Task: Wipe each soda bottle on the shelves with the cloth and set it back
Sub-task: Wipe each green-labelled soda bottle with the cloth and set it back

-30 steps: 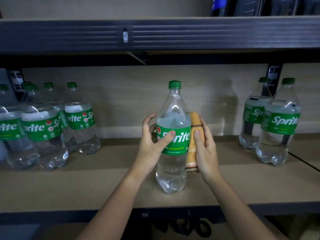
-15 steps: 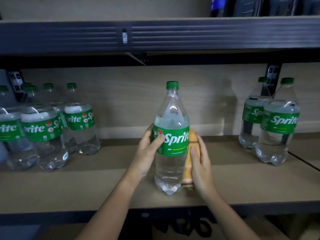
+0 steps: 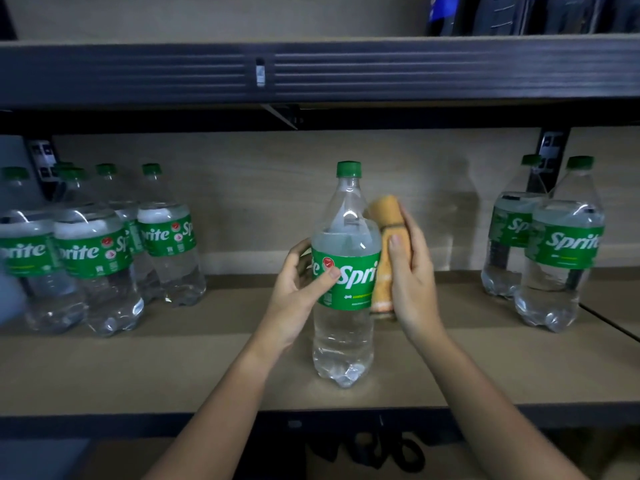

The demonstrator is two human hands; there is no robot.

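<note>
Wiping looks mid-way: the left hand (image 3: 294, 289) grips the clear, ribbed-base Sprite bottle (image 3: 344, 271) standing centre-shelf (image 3: 207, 368), the right hand (image 3: 410, 271) clasps a folded orange cloth (image 3: 384, 233) against its side, while 4 bottles left (image 3: 100, 251) and 2 right (image 3: 554, 244) probably await wiping.

Dark packages (image 3: 540, 12) on the upper shelf are cut off by the top edge — contents unreadable; the leftmost bottle (image 3: 20, 258) is clipped at left, and the orange cloth (image 3: 388, 258) is partly hidden behind the held bottle (image 3: 343, 271).
</note>
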